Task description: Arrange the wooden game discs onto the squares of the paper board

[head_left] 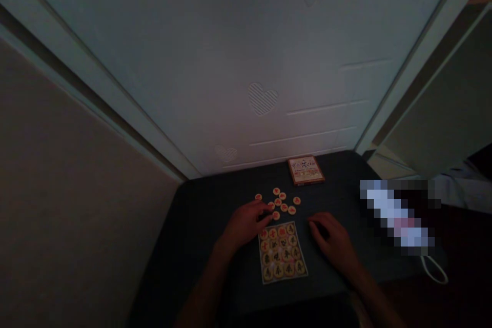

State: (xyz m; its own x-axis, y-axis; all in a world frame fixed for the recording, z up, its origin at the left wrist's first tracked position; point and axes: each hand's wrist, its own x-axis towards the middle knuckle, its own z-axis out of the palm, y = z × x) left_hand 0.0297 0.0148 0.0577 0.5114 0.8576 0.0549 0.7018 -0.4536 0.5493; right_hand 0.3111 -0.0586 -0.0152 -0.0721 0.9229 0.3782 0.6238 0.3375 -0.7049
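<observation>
Left hand (245,224) loosely curled, fingertips at the loose xiangqi pieces (279,203), any grip unclear, right hand (329,237) half open, empty, on the right of the near sheet of pieces (282,252), box (305,170) far on the dark table (200,215)

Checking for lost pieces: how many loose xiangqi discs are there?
9 loose discs, clustered on the table above the piece grid, near the left hand; others may hide under it.

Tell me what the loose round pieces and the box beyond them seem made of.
The loose pieces look like pale wood or plastic discs, smooth with a slight sheen, their characters apparently red; the dim light leaves this open. The box looks like cardboard, with a printed, lightly glossy face and brownish edges.
</observation>
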